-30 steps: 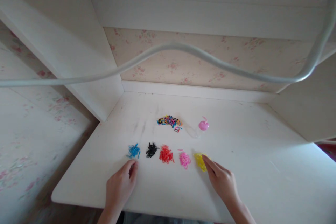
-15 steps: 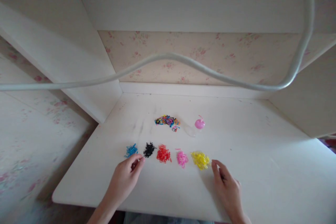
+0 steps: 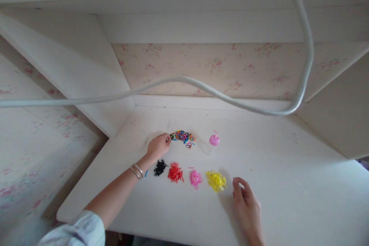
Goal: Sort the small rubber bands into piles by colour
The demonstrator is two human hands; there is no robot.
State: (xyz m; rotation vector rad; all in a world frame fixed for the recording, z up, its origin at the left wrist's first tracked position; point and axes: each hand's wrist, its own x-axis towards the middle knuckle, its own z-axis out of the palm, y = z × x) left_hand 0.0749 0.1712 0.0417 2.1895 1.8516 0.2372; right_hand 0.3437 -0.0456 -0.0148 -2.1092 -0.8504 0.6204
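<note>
My left hand (image 3: 159,146) reaches to the left end of a heap of mixed-colour rubber bands (image 3: 182,136). Its fingers are pinched at the edge of the heap; whatever is between them is hidden. Beneath that wrist, most of the blue rubber bands (image 3: 146,173) are covered. A row of sorted piles runs to the right: black rubber bands (image 3: 160,167), red rubber bands (image 3: 175,172), pink rubber bands (image 3: 195,178) and yellow rubber bands (image 3: 216,181). Just right of the yellow pile, my right hand (image 3: 247,203) rests with curled fingers, their contents not visible.
A shiny pink apple-shaped piece (image 3: 214,139) lies right of the mixed heap, with a clear plastic piece (image 3: 206,147) between them. Across the view in front of the shelf runs a thick white cable (image 3: 213,91). White panels border the white desk (image 3: 276,153).
My left hand has gone from beside the blue and black piles forward to the mixed heap. My right hand stays near the yellow pile, slightly farther from it. The view has tilted up.
</note>
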